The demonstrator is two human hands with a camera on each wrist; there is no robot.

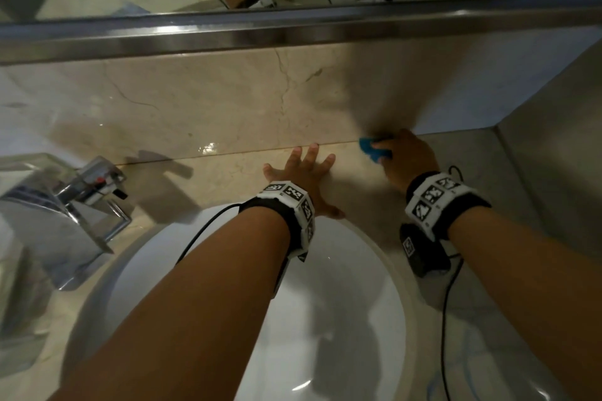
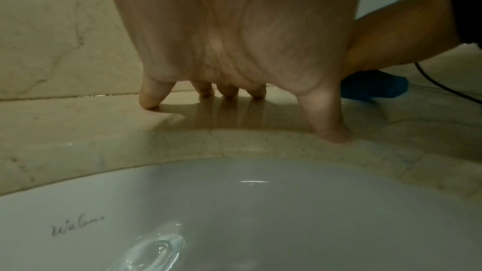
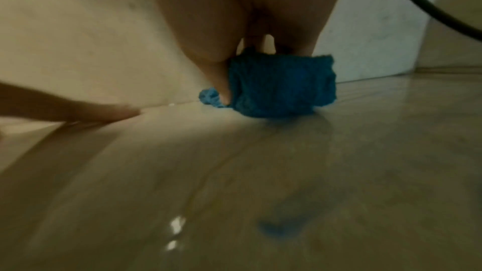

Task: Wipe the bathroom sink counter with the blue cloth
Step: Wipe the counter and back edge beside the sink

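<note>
Wiping is underway: the right hand (image 1: 408, 158) grips the bunched blue cloth (image 1: 371, 148) against the beige marble counter (image 1: 228, 172) behind the white round basin (image 1: 342, 303); the left hand (image 1: 304, 172) rests spread beside it. Most counter apparently remains.

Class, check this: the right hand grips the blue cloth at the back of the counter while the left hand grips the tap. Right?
Not quite. The left hand rests flat, fingers spread, on the counter, as the head view shows. The right hand does grip the blue cloth.

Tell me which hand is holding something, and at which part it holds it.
The right hand grips the bunched blue cloth from above, thumb on its left side, pressing it on the counter. The left hand holds nothing; it rests flat on the counter.
</note>
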